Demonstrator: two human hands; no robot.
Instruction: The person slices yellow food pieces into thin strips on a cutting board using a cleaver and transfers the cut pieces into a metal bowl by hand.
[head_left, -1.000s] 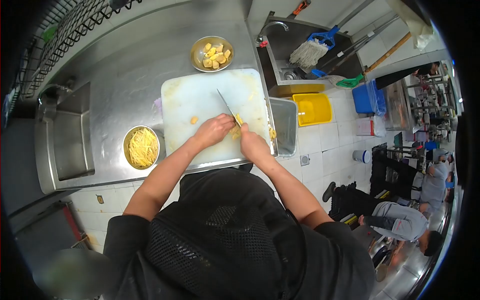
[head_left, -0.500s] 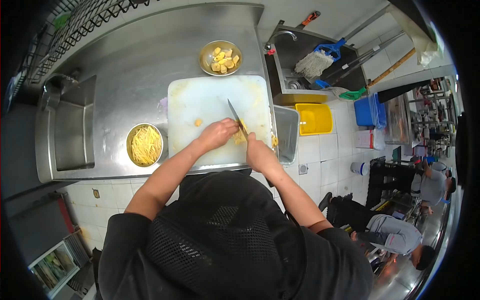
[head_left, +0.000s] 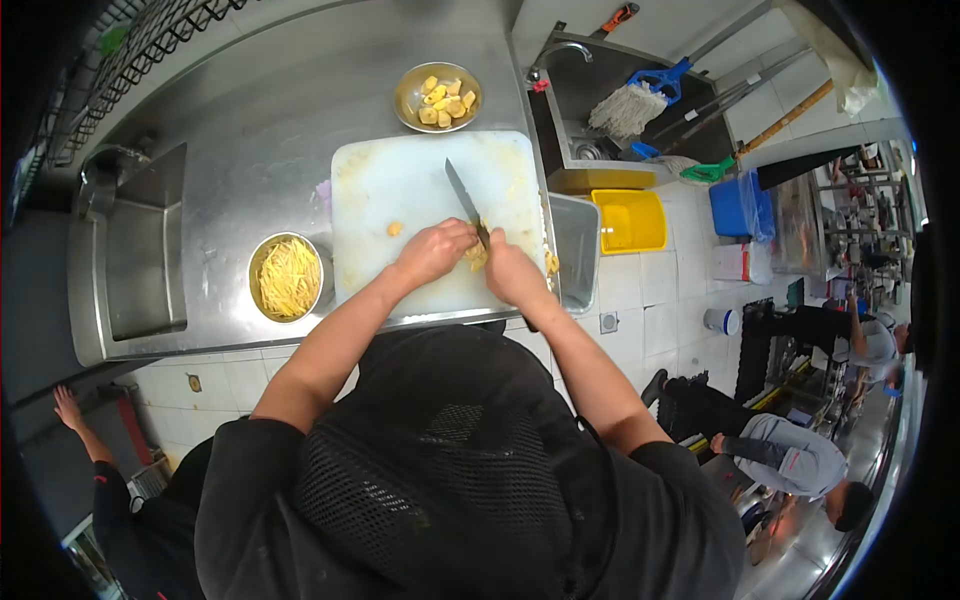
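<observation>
On the white cutting board (head_left: 400, 170), my right hand (head_left: 517, 270) is wrapped round the handle of a kitchen knife (head_left: 465, 195). Its blade points up and to the left, away from me. My left hand (head_left: 440, 250) has its fingers bent and pressed on a piece of ginger beside the blade; the fingers partly hide that piece. Cut ginger (head_left: 478, 260) lies between the two hands under the knife. A small ginger chunk (head_left: 394, 229) sits apart, left of my left hand. Yellow bits (head_left: 551, 262) rest at the board's right edge.
A bowl of ginger chunks (head_left: 401, 98) stands behind the board, a bowl of ginger strips (head_left: 254, 290) to its left. Sinks (head_left: 150, 240) are left and right. Right of the counter are a grey bin (head_left: 573, 255) and yellow tub (head_left: 633, 220). Other people work at right; one person's hand (head_left: 67, 405) shows at left.
The knife has tilted, its tip swinging slightly left. Another person in black has come into view at the lower left, arm stretched out. The whole view has shifted slightly upward.
</observation>
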